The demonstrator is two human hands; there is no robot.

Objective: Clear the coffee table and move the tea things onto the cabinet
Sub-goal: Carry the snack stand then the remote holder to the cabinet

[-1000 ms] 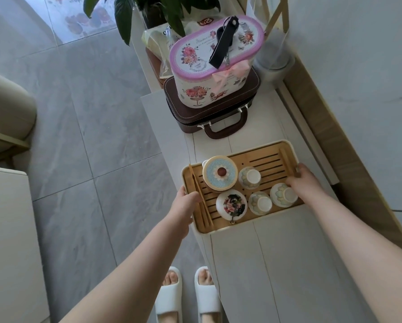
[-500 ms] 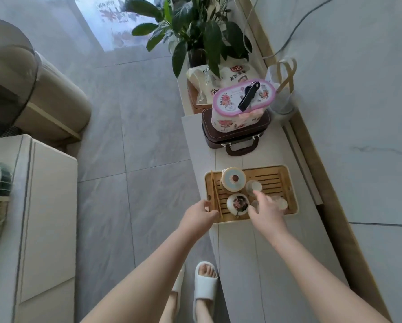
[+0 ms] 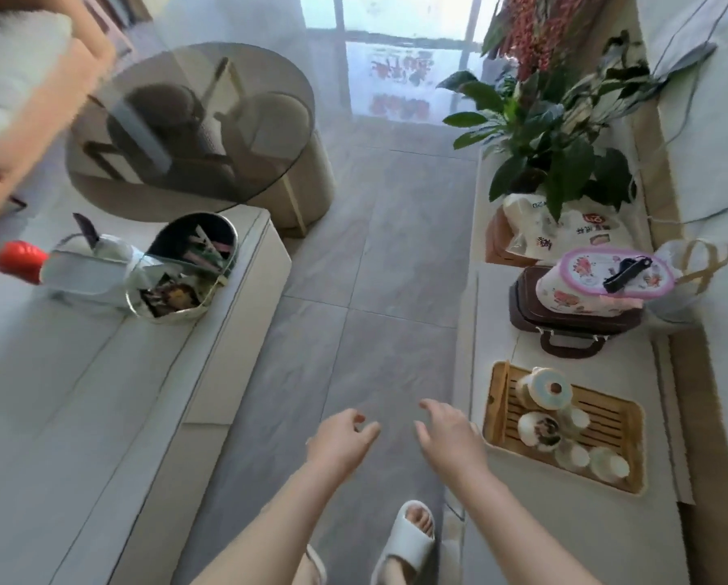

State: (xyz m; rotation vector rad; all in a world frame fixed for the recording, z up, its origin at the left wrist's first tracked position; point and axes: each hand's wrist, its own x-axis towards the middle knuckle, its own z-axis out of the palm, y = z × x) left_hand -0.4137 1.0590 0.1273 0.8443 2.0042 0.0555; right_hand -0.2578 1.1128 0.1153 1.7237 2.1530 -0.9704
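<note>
The bamboo tea tray (image 3: 607,415) lies on the white cabinet (image 3: 565,534) at the right, carrying a lidded pot (image 3: 546,388), a floral gaiwan (image 3: 539,430) and small white cups (image 3: 605,464). Both hands are off it and hover over the floor. My right hand (image 3: 448,437) is just left of the tray, fingers spread and empty. My left hand (image 3: 341,437) floats beside it, fingers loosely curled, holding nothing. The white coffee table (image 3: 79,394) runs along the left, bearing an oval basket (image 3: 184,268) of small items and a clear container with a red cap (image 3: 70,268).
A floral tin (image 3: 598,285) sits on a brown case (image 3: 573,318) behind the tray, then snack bags and a potted plant (image 3: 556,145). A round glass side table (image 3: 189,120) stands at the far left. Grey tiled floor runs between table and cabinet.
Both hands have let go of the tea tray and pulled back to the left over the floor. The view has swung left, bringing the coffee table into sight.
</note>
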